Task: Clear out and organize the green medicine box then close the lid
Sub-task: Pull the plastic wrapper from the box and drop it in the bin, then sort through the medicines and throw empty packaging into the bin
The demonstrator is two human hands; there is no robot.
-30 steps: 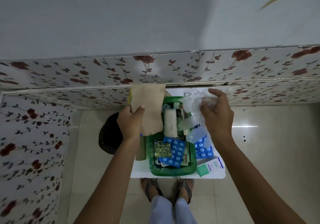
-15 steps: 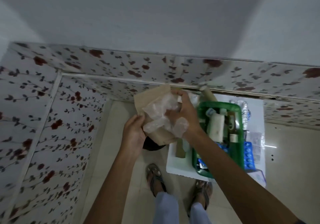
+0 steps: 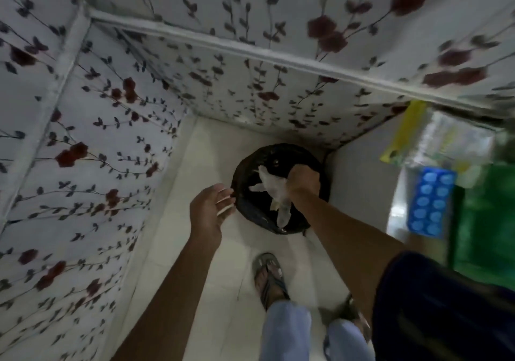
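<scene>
A round black bin (image 3: 245, 173) lined with a black bag stands on the floor in the corner. My right hand (image 3: 302, 179) reaches into its mouth, shut on crumpled clear plastic wrappers (image 3: 274, 190) that hang down inside. My left hand (image 3: 210, 210) hovers open at the bin's left rim, holding nothing. The green medicine box (image 3: 485, 221) is a blurred shape at the right edge. A blue blister pack (image 3: 430, 201) lies just left of it on the white table. The brown paper is out of sight.
Floral-patterned wall panels (image 3: 92, 148) close in the corner behind and to the left of the bin. A yellow-edged clear packet (image 3: 404, 134) lies at the table's far end. My sandalled feet (image 3: 269, 277) stand on the pale tiled floor (image 3: 223, 291) before the bin.
I have turned left from the table to the bin. My right hand carried the plastic wrappers down into the bin. The brown paper has left my left hand, which is now open.
</scene>
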